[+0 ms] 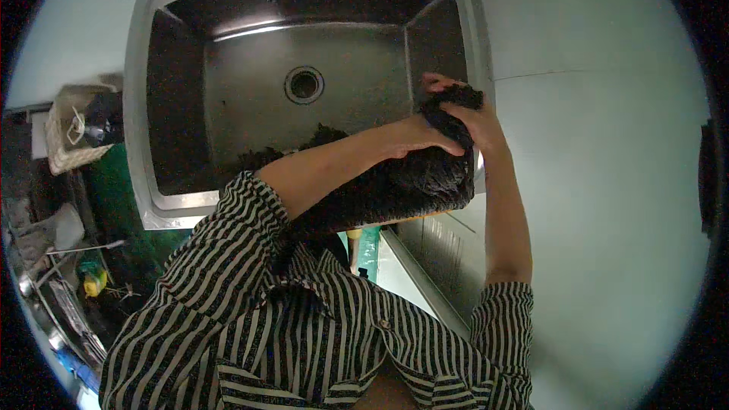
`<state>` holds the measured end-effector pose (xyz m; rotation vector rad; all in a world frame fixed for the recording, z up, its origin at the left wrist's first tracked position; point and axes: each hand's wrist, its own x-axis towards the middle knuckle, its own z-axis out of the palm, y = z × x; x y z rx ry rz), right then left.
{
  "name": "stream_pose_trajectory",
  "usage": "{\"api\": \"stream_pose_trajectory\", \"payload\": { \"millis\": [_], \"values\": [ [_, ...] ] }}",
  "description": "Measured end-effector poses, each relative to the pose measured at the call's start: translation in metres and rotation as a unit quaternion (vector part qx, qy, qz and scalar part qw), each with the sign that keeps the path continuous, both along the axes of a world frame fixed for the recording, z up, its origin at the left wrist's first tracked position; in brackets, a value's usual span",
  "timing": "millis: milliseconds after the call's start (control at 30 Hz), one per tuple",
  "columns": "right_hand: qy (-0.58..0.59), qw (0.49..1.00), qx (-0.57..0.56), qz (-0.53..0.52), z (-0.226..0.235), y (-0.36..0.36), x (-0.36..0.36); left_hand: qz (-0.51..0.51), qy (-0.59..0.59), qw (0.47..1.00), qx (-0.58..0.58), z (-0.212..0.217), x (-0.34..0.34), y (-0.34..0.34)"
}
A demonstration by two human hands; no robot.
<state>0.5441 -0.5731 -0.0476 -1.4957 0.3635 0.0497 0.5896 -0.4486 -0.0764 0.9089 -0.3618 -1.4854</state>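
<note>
Mop head, dark and shaggy, over the steel sink's right front rim: your left hand presses it, your right hand grips its upper strands, both closed.

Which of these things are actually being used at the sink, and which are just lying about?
In use:
- dark shaggy cloth, gripped by both hands
- left hand
- right hand
- steel sink, beneath the cloth

Lying about:
- woven basket at the left
- yellow-green object low on the left
- white counter
</note>
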Motion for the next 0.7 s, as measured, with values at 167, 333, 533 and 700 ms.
{"api": "stream_pose_trajectory", "payload": {
  "millis": [167,333,533,700],
  "values": [
    [0.131,0.973,-0.188,-0.023,-0.011,-0.007,0.001,0.034,-0.054,0.996,0.058,-0.018,-0.02,-0.015],
    [0.177,0.936,-0.303,-0.019,-0.02,-0.008,0.007,0.12,-0.253,0.959,0.042,-0.034,-0.032,-0.025],
    [0.24,0.881,-0.408,-0.019,-0.035,-0.011,0.009,0.075,-0.339,0.938,0.021,-0.046,-0.03,-0.03],
    [0.226,0.852,-0.468,-0.063,-0.021,0.012,0.016,0.041,-0.376,0.925,0.024,-0.077,-0.034,-0.038]
  ]
}}
